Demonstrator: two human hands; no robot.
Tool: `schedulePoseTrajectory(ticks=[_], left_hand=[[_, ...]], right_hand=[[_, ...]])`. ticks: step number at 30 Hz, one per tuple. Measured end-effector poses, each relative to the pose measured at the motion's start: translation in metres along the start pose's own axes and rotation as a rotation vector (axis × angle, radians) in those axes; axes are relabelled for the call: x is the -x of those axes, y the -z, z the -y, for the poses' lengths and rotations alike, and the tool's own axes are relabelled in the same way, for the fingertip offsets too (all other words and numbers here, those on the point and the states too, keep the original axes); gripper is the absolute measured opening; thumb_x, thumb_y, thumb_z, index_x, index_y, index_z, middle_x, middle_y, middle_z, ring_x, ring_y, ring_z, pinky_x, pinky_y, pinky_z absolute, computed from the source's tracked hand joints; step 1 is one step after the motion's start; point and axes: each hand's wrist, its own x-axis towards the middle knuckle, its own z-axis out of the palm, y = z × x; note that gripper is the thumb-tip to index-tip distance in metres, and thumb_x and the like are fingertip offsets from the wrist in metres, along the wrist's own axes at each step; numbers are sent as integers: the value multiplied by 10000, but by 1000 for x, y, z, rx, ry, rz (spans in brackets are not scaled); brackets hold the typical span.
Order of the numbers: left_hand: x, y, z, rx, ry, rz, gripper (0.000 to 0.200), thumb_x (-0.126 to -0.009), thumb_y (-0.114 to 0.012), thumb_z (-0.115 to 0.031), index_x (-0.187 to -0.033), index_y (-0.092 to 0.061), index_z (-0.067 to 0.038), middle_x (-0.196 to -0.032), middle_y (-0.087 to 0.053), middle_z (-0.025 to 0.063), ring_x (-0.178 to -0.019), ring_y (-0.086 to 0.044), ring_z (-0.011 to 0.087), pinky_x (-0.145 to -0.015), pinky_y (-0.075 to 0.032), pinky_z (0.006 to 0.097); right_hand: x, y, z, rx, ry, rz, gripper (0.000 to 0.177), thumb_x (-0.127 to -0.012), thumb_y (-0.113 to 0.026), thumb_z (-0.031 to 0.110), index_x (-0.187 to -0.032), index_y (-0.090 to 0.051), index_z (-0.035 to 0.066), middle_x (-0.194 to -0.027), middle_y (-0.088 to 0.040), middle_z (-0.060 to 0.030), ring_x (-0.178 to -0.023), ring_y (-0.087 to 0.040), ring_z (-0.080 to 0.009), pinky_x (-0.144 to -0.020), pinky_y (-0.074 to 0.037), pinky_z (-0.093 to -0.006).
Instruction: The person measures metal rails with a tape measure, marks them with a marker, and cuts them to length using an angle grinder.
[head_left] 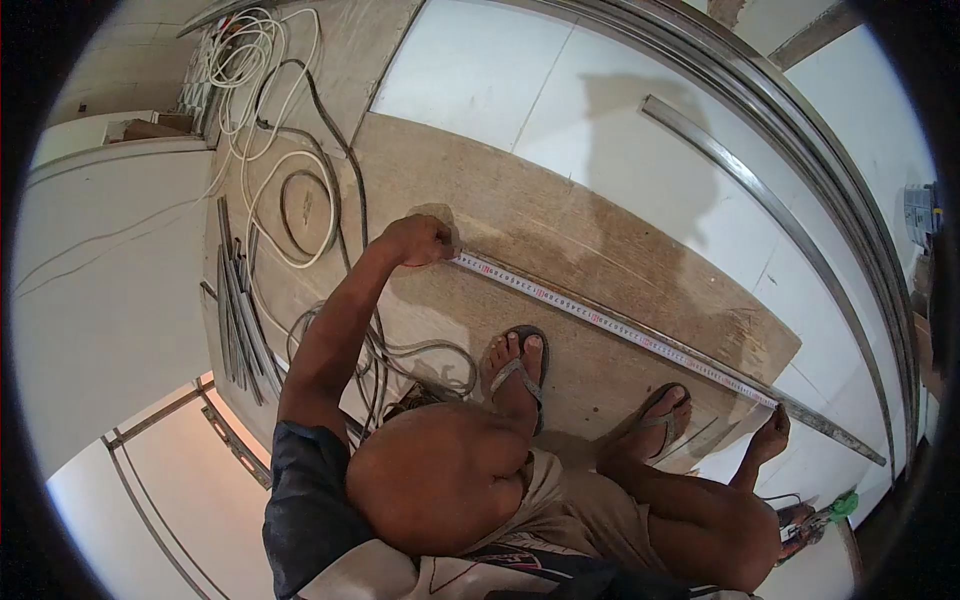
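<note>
A white measuring tape (600,319) with black and red figures stretches out between my two hands, along a long thin metal bar (830,428) lying on the floor. My left hand (425,241) is closed at one end of the tape, by the bar's far-left end; its fingers hide exactly how it grips. Near the other end, my right hand (771,436) pinches the tape, a little short of the bar's right end. No tape case shows clearly in either hand.
A brown board (480,190) covers part of the white tiles. Coiled cables (330,200) and metal strips (238,310) lie left. More long metal profiles (740,175) curve along the right. My sandalled feet (517,370) stand near the bar. A tool with green (840,507) sits lower right.
</note>
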Motion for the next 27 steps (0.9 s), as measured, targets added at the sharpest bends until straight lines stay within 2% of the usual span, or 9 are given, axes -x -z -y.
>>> schedulePoseTrajectory(ticks=[2,9,11,14,18,24,27], left_hand=[[1,2,-2,-8,24,2,470,-823,-670,-476,-1056,-754,-77,-1050,-730,159,-993,-690,329,-870,-527,424],[1,1,-4,-6,16,-31,448,-822,-652,-464,-1016,-763,-76,-1016,-734,164,-972,-693,342,-863,-533,431],[0,-1,-3,-40,-1,-40,449,-818,-649,-468,-1007,-766,-78,-1007,-735,166,-970,-693,347,-862,-535,434],[0,1,-6,-39,33,-24,450,-809,-650,-469,-1007,-766,-82,-1019,-736,162,-979,-691,346,-864,-535,435],[1,-1,-4,-42,17,-46,439,-805,-648,-465,-1004,-768,-92,-1018,-735,157,-984,-690,343,-863,-534,438],[3,3,-9,-44,16,-37,435,-807,-642,-470,-1008,-771,-106,-1009,-736,148,-988,-690,335,-870,-534,438],[4,4,-10,-90,15,11,453,-851,-603,-452,-1060,-738,-73,-1047,-725,153,-1001,-677,352,-880,-526,448]], right_hand=[[1,0,8,39,2,-18,237,-965,-654,130,-1145,-720,-10,-1113,-742,-162,-1011,-713,-251,-926,-539,-355],[-3,1,9,54,30,-27,206,-960,-650,91,-1120,-727,-13,-1045,-742,-138,-973,-699,-245,-917,-531,-349],[-2,3,16,204,200,-74,190,-948,-661,81,-1100,-740,-2,-973,-717,-123,-927,-676,-255,-891,-526,-354],[-1,3,22,227,114,-66,178,-941,-670,89,-1075,-750,4,-924,-687,-113,-884,-653,-266,-852,-520,-360],[1,4,30,273,97,-62,181,-941,-677,103,-1072,-753,5,-917,-685,-114,-860,-649,-261,-834,-518,-356],[3,1,15,155,111,-78,198,-949,-665,105,-1096,-748,2,-940,-694,-120,-876,-656,-249,-843,-517,-348],[1,1,11,131,138,-84,210,-953,-651,95,-1117,-743,2,-965,-702,-123,-897,-660,-249,-858,-516,-348]])
